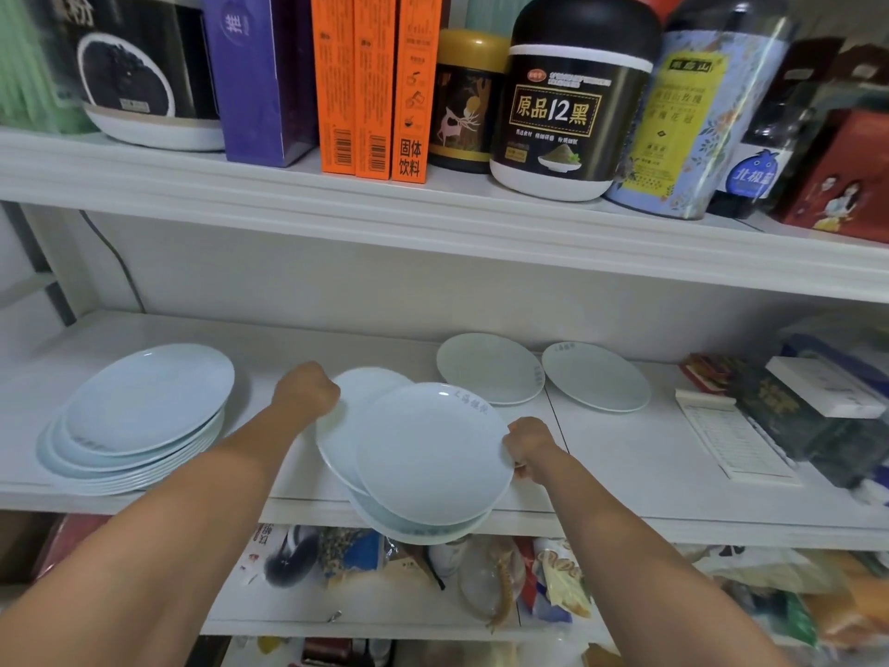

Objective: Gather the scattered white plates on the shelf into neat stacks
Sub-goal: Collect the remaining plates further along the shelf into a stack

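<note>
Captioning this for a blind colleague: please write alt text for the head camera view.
A person's left hand and right hand grip opposite rims of an uneven pile of white plates overhanging the front edge of a white shelf. A taller stack sits to the left; a loose plate and a second loose plate lie behind, to the right.

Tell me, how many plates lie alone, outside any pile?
2: the left single plate and the right single plate, side by side at the back of the shelf. Each may hide another beneath.

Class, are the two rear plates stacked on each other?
No, the left rear plate lies beside the right rear plate, not on it.
</note>
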